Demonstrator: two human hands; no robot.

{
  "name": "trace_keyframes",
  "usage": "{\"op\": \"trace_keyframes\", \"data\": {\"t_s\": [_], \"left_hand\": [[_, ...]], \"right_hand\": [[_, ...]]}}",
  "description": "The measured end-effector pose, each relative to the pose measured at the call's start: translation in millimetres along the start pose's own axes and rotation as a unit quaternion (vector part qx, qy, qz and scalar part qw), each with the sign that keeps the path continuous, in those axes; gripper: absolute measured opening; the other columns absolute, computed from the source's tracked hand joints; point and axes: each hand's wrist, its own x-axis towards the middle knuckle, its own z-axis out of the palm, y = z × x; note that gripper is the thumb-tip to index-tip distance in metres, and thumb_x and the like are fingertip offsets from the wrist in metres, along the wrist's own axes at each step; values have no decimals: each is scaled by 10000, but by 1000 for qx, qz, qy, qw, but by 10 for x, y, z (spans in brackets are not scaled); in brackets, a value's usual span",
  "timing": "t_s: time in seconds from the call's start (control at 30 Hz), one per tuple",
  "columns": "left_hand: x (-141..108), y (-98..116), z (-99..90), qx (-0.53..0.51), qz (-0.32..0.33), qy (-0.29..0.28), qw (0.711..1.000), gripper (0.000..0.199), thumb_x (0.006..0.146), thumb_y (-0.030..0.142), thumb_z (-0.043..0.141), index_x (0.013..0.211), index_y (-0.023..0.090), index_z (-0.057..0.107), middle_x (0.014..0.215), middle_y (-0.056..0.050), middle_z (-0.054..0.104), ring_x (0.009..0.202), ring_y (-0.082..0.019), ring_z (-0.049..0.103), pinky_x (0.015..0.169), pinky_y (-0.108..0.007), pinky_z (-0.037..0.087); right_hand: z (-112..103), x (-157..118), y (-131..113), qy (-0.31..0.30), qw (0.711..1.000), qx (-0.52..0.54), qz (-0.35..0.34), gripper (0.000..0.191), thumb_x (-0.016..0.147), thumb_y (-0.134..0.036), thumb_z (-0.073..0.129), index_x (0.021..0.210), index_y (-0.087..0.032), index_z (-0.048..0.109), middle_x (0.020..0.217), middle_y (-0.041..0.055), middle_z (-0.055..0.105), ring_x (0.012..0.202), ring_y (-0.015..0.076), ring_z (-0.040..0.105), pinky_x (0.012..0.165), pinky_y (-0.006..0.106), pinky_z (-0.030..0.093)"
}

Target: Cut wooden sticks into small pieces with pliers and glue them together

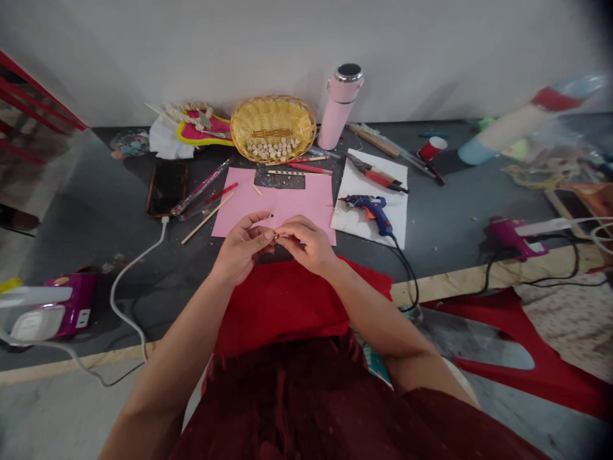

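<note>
My left hand (243, 248) and my right hand (307, 243) meet over the near edge of a pink sheet (313, 207). Between their pinched fingertips is a tiny brownish piece (276, 236), too small to make out. Both thumbs and forefingers close on it. A small dark speck shows by a fingertip of my left hand. Under my wrists lies a red cloth (287, 300). Beyond the sheet stands a wicker basket (272, 115) with several small pale cubes (275, 150). A blue glue gun (373, 207) and pliers (376, 172) rest on a white board (345, 220) at the right.
A pink bottle (339, 108) stands behind the board. At the left are a phone (167, 186) on a white cable, a thin stick (208, 218) and a purple power block (79, 300). Another purple block (512, 237), a red spool (432, 148) and a tall tube (507, 124) are at the right.
</note>
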Motion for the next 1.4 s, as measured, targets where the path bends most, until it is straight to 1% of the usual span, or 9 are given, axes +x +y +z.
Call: {"op": "trace_keyframes", "data": {"t_s": [0.1,0.2,0.43,0.7,0.87,1.0,1.13,1.4], "left_hand": [[-2,-5,4,-5,-2,-3,1000,505,700,208,771,1141,165,530,743,-5,655,646,-94,615,608,-195,516],[-5,-7,6,-4,-1,-7,1000,504,696,205,774,1138,166,534,741,-3,653,639,-91,614,606,-191,516],[-5,-6,-1,-8,-5,-10,1000,559,659,189,799,1145,157,525,739,-2,655,647,-97,620,614,-198,518],[2,1,12,-3,-9,-9,1000,574,638,182,810,1134,154,521,703,12,644,620,-88,606,600,-187,510],[-4,-2,6,-9,-11,-7,1000,552,659,209,800,1136,163,527,751,-4,662,633,-93,616,603,-195,512],[-1,-7,6,4,13,3,1000,536,664,201,795,1128,156,529,760,-11,666,648,-97,616,617,-204,515],[1,-11,20,34,40,19,998,530,662,205,794,1118,155,530,723,-5,664,642,-106,615,618,-221,518],[0,-23,13,40,36,31,998,553,645,217,803,1119,149,527,709,-7,669,621,-106,611,628,-235,506]], "right_hand": [[6,-3,2,2,1000,6,-1,142,882,-206,571,1017,-209,615,941,65,612,850,142,602,706,286,540],[11,-2,-3,1,1000,5,-1,137,886,-202,563,1011,-210,618,936,63,618,858,146,603,730,302,542],[16,0,-17,6,1000,14,-6,120,892,-199,557,996,-214,616,932,56,622,843,137,604,728,298,535],[22,-1,-9,6,1000,10,-11,116,897,-200,546,989,-212,616,917,61,625,836,145,608,728,303,532],[12,-9,-9,6,1000,3,-6,129,883,-195,563,1000,-216,612,929,60,620,836,143,602,701,291,533],[10,-21,-2,10,1000,-9,10,149,872,-184,567,1009,-217,615,938,58,611,804,132,590,663,269,528],[20,-30,22,12,1000,-23,6,168,862,-172,569,1019,-210,617,944,59,612,796,131,586,693,281,530],[34,-29,32,1,999,-33,9,140,872,-178,557,994,-211,619,930,56,619,806,133,593,700,280,529]]}}
